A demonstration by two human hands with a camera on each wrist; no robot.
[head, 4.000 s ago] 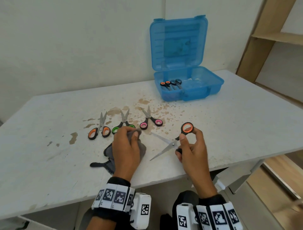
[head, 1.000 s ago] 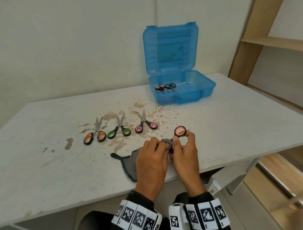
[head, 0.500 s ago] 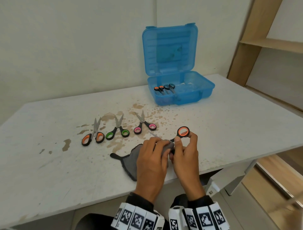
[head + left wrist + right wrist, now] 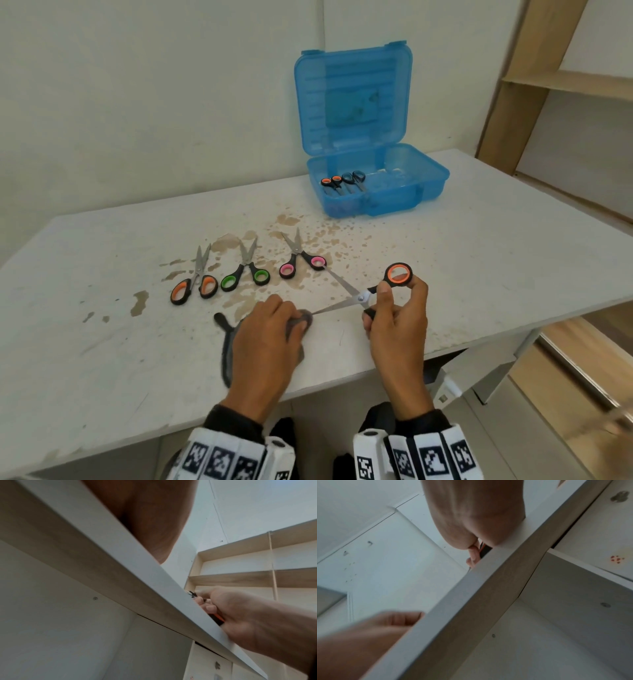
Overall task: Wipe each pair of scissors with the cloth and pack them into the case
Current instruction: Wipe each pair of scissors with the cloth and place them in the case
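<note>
My right hand [image 4: 394,305] grips an orange-handled pair of scissors [image 4: 359,296] by its handles, blades spread apart and pointing left. My left hand [image 4: 274,325] holds the grey cloth [image 4: 228,346] bunched round the tip of the lower blade, near the table's front edge. Three more pairs lie in a row behind: orange [image 4: 195,284], green [image 4: 245,272], pink [image 4: 301,260]. The blue case [image 4: 407,195] stands open at the back with two pairs [image 4: 342,181] inside. In the left wrist view, the right hand [image 4: 223,608] shows above the table edge.
The white table [image 4: 479,260] is stained brown around the row of scissors. Its front edge runs just below my hands. A wooden shelf unit [image 4: 548,78] stands to the right, beyond the table. A wall rises behind the case.
My hands have drawn apart: the left hand slid the cloth leftward along the blade to its tip, and the blades now show, spread open.
</note>
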